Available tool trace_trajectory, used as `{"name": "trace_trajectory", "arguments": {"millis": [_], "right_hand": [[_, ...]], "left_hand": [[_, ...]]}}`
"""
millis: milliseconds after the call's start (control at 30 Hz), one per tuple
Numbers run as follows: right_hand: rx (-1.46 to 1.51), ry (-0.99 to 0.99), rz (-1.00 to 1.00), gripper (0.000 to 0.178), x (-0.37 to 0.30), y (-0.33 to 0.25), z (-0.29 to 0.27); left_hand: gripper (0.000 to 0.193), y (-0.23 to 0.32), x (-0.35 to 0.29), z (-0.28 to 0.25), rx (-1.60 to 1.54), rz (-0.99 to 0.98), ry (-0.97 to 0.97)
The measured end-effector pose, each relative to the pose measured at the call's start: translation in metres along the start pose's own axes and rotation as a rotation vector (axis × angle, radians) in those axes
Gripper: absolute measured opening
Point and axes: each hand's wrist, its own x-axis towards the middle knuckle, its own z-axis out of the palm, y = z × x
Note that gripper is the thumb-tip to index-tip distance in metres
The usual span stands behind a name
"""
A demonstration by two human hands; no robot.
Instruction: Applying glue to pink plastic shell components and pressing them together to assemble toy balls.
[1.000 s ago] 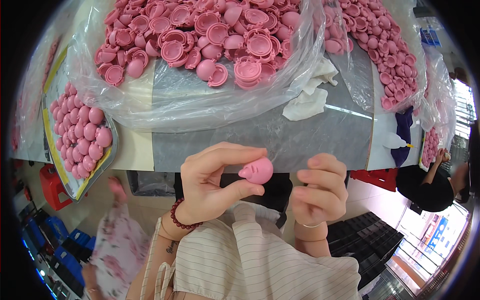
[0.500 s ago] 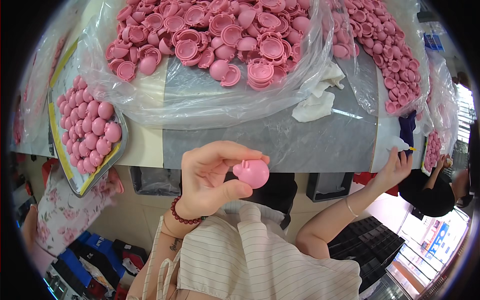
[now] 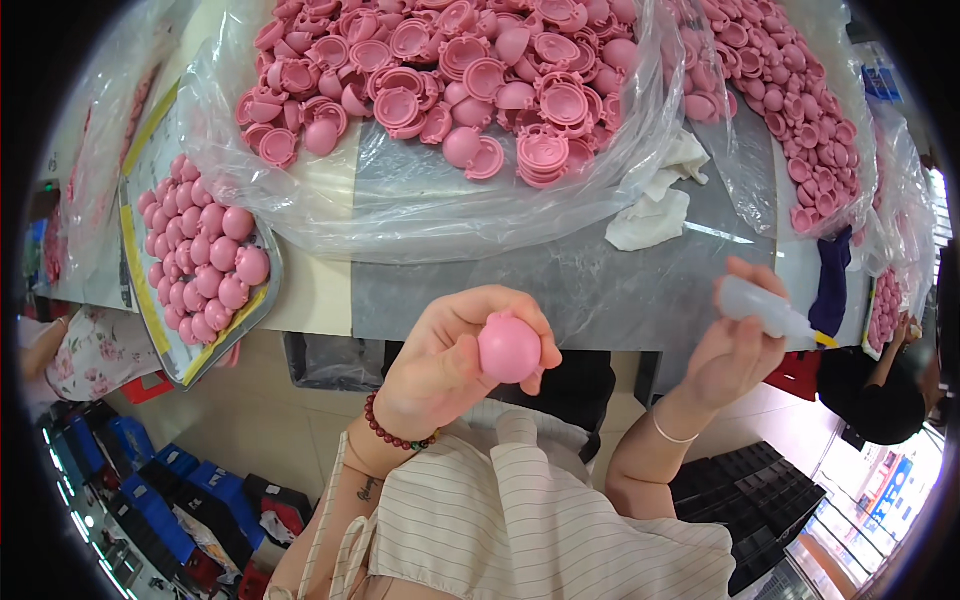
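In front of my body, my left hand (image 3: 455,350) grips a round pink plastic ball (image 3: 510,348) between thumb and fingers. A small nub shows at the ball's top. To the right, my right hand (image 3: 735,340) is wrapped round a translucent squeeze bottle (image 3: 765,306) with a yellow tip, which points right and slightly down. The two hands are well apart, both near the table's front edge. Beyond them lies a big heap of pink half-shells (image 3: 450,80) on clear plastic sheeting (image 3: 400,235).
A yellow-taped tray (image 3: 143,290) at the left holds many closed pink balls (image 3: 205,250). Crumpled white cloth (image 3: 650,215) lies on the grey tabletop (image 3: 470,280). Dark purple cloth (image 3: 832,280) is at the right edge. Other people sit at both ends; black crates (image 3: 745,510) stand below right.
My right hand has brought the bottle up and left from the table's right side. My left hand has turned the ball, so its nub now points up.
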Motion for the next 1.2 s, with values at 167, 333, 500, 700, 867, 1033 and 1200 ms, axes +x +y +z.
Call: {"name": "trace_trajectory", "arguments": {"millis": [167,333,500,700,867,1033,1200], "right_hand": [[-0.05,-0.131,0.182,0.038,-0.007,-0.006,0.023],[-0.044,-0.152,0.224,0.035,-0.008,-0.006,0.016],[-0.015,-0.15,0.202,0.034,-0.009,-0.004,0.017],[-0.035,-0.155,0.195,0.032,-0.008,-0.005,0.021],[-0.025,-0.164,0.203,0.032,-0.008,-0.005,0.02],[-0.022,-0.155,0.209,0.033,-0.009,-0.005,0.015],[-0.002,-0.165,0.211,0.033,-0.01,-0.007,0.017]], "left_hand": [[0.054,0.008,-0.001,-0.007,0.048,0.119,-0.047],[0.062,0.017,-0.007,-0.026,-0.123,0.324,-0.161],[0.06,0.031,-0.018,-0.026,0.143,0.405,0.047],[0.055,0.025,-0.017,-0.03,-0.068,0.384,0.053],[0.042,0.03,-0.019,-0.029,0.031,0.26,-0.021],[0.04,0.058,-0.028,-0.036,0.823,0.791,0.258],[0.028,0.11,-0.05,-0.053,1.847,0.72,0.983]]}}
